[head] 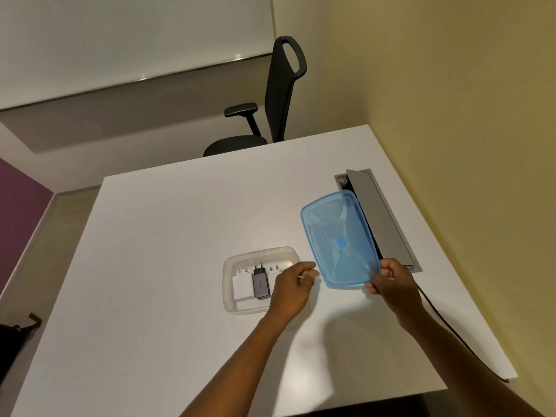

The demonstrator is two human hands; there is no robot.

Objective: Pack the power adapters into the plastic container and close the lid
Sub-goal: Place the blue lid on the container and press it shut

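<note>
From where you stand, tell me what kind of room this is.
Probably an office or small meeting room: a black office chair stands at a plain white table with a built-in cable hatch, and a whiteboard-like panel hangs on the far wall.

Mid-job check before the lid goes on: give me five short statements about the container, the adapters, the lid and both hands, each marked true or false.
1. The blue lid is already snapped onto the clear container. False: it is off, to the right of the container.
2. The right hand grips the lid's near edge. True.
3. A white adapter and a grey adapter lie side by side in the container. True.
4. The left hand holds the lid as well. False: it is at the container's right end, apart from the lid.
5. The container stands on the black chair. False: it is on the white table.
</note>
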